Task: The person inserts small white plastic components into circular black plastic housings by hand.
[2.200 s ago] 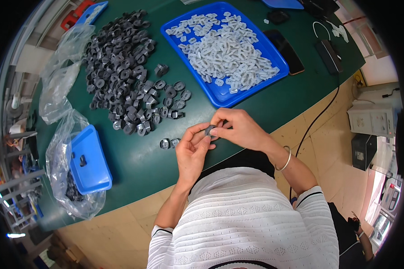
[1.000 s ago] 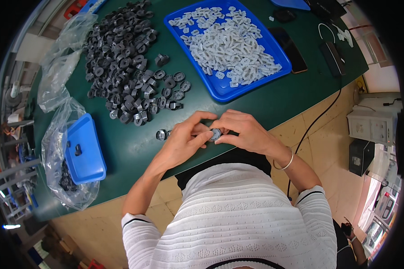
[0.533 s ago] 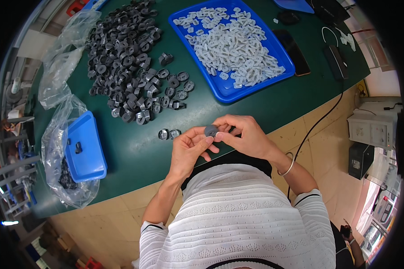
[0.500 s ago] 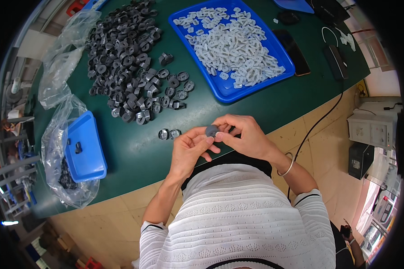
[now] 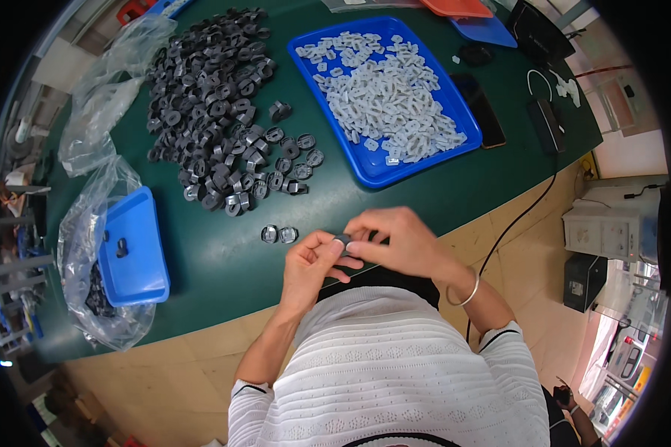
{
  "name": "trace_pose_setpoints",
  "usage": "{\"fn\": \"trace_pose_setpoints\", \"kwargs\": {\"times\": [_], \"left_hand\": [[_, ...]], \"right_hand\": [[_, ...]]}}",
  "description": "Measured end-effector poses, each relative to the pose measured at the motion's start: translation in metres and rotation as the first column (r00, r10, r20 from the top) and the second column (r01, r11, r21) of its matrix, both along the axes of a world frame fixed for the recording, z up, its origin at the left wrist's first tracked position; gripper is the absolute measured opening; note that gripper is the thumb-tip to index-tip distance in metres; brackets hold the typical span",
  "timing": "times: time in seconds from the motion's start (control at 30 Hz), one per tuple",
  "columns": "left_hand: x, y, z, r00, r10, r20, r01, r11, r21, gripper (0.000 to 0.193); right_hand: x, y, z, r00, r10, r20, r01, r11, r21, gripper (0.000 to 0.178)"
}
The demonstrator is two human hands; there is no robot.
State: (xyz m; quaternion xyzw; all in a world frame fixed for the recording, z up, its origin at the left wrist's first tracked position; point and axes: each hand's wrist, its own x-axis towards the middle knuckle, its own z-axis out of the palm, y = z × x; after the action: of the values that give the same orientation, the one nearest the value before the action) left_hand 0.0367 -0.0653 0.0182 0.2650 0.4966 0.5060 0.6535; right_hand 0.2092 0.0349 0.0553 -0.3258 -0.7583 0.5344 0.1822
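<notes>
A small round dark grey plastic part (image 5: 343,239) sits at my fingertips, close to the table's front edge and mostly covered by fingers. My left hand (image 5: 309,270) pinches it between thumb and forefinger, the other fingers loosely curled. From the right, my right hand (image 5: 397,240) presses thumb and bent fingers against the same part; this hand is slightly blurred. Two similar dark grey rings with pale inserts (image 5: 279,235) lie on the green table just beyond my left hand. Whether the held part contains an insert is hidden.
A big heap of dark grey parts (image 5: 209,112) covers the back left. A blue tray (image 5: 376,179) of small whitish pieces stands behind my hands. At left, a smaller blue tray (image 5: 138,276) rests on a clear plastic bag (image 5: 130,328). A phone (image 5: 484,112) lies right of the large tray.
The held part's round face showed more openly before; now the fingers cover most of it. My right hand has shifted over it, and the whole view has moved slightly.
</notes>
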Motion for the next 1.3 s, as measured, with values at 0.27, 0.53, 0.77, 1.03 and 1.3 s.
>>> {"fn": "trace_pose_setpoints", "kwargs": {"times": [0.27, 0.53, 0.77, 1.03, 1.3], "left_hand": [[-0.054, -0.037, -0.016, 0.934, 0.179, 0.309, -0.206, 0.977, 0.058, 0.012], [-0.049, -0.013, 0.004, 0.203, 0.201, -0.958, 0.149, 0.961, 0.233, 0.037], [-0.040, -0.007, 0.004, 0.249, 0.253, -0.935, 0.174, 0.938, 0.300, 0.030], [-0.036, -0.004, 0.001, 0.770, 0.175, -0.614, -0.032, 0.971, 0.236, 0.029], [-0.031, 0.009, 0.007, 0.957, 0.109, -0.270, -0.102, 0.994, 0.040, 0.015]], "right_hand": [[0.002, 0.090, -0.014, 0.958, -0.224, 0.178, 0.010, 0.646, 0.763, 0.017], [-0.008, 0.092, -0.011, 0.961, -0.226, 0.157, 0.015, 0.613, 0.790, 0.014], [-0.014, 0.009, -0.012, 0.996, -0.061, -0.068, 0.061, 0.998, -0.013, 0.013], [-0.013, -0.004, -0.036, 0.922, -0.214, -0.322, 0.049, 0.891, -0.452, 0.019], [-0.010, -0.009, -0.027, 0.909, -0.241, -0.339, 0.054, 0.877, -0.478, 0.016]]}}
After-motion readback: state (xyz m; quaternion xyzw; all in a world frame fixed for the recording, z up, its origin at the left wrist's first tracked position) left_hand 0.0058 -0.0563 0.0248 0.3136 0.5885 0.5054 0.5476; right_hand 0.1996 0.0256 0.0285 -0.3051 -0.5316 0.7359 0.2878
